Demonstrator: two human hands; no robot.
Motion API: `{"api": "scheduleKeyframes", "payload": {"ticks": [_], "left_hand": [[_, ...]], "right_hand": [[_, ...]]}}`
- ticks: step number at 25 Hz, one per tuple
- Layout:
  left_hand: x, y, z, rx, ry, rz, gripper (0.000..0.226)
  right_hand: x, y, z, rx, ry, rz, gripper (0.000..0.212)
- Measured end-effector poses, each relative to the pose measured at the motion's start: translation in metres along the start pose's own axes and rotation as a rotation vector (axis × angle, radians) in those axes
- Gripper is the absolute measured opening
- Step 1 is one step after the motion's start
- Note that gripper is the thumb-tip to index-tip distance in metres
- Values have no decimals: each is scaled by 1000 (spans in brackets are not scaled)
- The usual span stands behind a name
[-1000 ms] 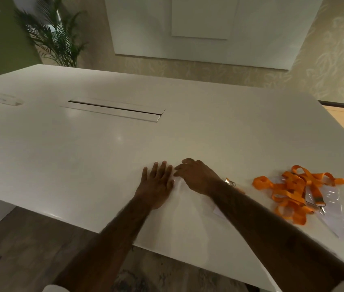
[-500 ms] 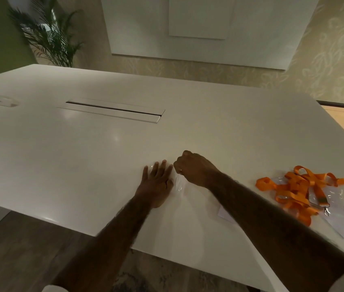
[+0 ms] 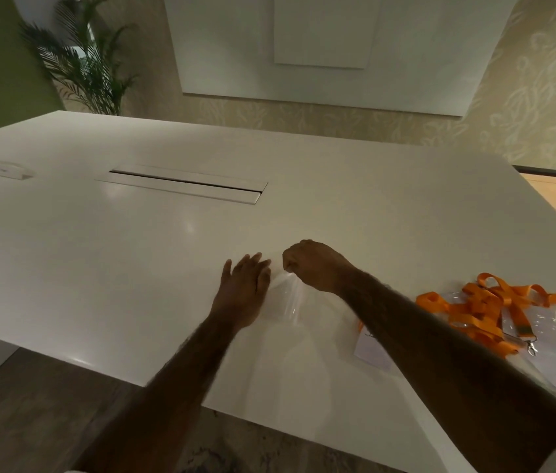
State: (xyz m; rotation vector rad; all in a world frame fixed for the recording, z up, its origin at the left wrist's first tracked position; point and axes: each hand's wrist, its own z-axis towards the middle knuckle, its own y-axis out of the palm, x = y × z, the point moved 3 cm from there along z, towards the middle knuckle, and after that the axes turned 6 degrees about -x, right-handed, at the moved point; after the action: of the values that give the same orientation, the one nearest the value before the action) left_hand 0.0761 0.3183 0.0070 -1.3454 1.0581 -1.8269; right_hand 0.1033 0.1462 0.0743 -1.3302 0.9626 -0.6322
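One clear sleeve (image 3: 287, 300) is pinched at its far end by the curled right hand (image 3: 314, 266) and touched by the flat left hand (image 3: 244, 288). Its long axis is pointed away from the near edge of the table (image 3: 133, 268). Open tabletop is left ahead, and one lanyard heap (image 3: 488, 302) is seen rightward.

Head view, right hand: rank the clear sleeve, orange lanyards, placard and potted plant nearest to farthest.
1. clear sleeve, pinched by the right hand.
2. orange lanyards, to its right on the table.
3. placard, far left of the table.
4. potted plant, beyond the table's far left corner.
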Motion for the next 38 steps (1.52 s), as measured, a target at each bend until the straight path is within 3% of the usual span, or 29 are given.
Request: {"api": "scheduleKeyframes", "payload": {"ticks": [4,7,12,16,20,23,26,28,32,33,36,38], "left_hand": [[17,-41,0,482,106,-128,36],[38,-56,2,622,104,-248,17],[86,-45,22,352,-41,-773,29],[105,-36,35,277,-84,-939,16],[123,-31,42,215,-70,-843,16],[137,-25,45,188,-32,-719,19],[152,-21,48,144,24,-627,18],[160,-19,50,124,49,-543,18],[170,-15,50,180,144,-424,10],[173,-12,49,196,196,-449,21],[184,3,49,19,266,-474,113],[196,13,50,-25,276,-367,140]], "right_hand": [[2,-28,-5,135,64,132,20],[9,-48,-9,228,129,335,13],[10,-65,-22,293,148,525,12],[23,-73,-41,294,191,614,2],[40,-79,-68,325,276,769,6],[51,-83,-84,445,376,688,6],[56,-82,-91,358,368,564,8],[67,-83,-97,396,406,471,8],[94,-88,-106,412,460,559,18],[96,-89,-106,384,443,562,21],[100,-95,-104,357,394,558,28],[103,-96,-105,338,351,547,28]]}}
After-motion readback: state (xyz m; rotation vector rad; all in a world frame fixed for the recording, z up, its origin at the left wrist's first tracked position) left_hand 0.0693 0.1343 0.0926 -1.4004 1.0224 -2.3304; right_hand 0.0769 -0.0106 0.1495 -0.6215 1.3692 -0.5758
